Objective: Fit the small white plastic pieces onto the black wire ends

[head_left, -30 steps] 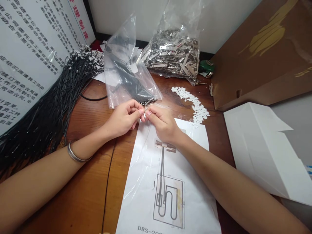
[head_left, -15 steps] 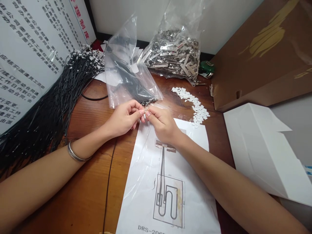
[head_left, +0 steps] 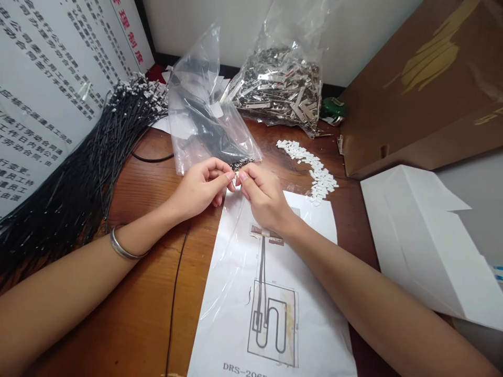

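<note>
A brown wooden table spread across most of the frame, and at upper left a white board printed with dark and red characters leaned over it. A brown box with a gold motif filled the upper right, with a folded white card carton below it. From the centre to the bottom lay a white paper sheet bearing a line drawing of a looped cord and the start of a printed code. A thick bundle of black cords with white ends slanted along the left side. At top centre sat a clear plastic bag of silvery metal strips, and just left of it a clear plastic bag with dark contents. In the middle, the left hand and right hand met almost tip to tip, each thumb pressed to its fingers, both pinching a tiny pale piece, too small to make out, above the sheet's top edge. A curved scatter of little white pieces lay right of the hands, and a silvery bangle circled the left wrist.
</note>
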Demonstrator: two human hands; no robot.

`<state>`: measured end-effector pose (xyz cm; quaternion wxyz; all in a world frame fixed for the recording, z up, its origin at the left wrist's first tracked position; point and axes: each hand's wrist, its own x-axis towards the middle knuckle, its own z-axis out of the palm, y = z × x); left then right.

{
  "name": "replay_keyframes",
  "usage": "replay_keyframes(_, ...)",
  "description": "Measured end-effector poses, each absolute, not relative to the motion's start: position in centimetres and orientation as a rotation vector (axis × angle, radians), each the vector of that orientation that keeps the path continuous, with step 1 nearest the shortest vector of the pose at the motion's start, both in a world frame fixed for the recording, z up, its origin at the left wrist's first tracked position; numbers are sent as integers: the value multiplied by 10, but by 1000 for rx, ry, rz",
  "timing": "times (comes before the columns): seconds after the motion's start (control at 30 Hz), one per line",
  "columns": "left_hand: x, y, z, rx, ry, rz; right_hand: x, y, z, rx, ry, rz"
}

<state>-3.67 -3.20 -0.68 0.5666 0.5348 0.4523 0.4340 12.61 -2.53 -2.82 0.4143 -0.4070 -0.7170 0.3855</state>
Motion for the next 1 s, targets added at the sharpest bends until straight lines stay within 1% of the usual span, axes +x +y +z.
replay_keyframes(0.43, -37, -32, -7, 1237, 1021, 990, 128, -24, -26, -958, -1861, 956)
replay_keyframes(1.0, -39, -30, -9, 1240, 986, 959, 131, -21, -26, -959, -1913, 1087)
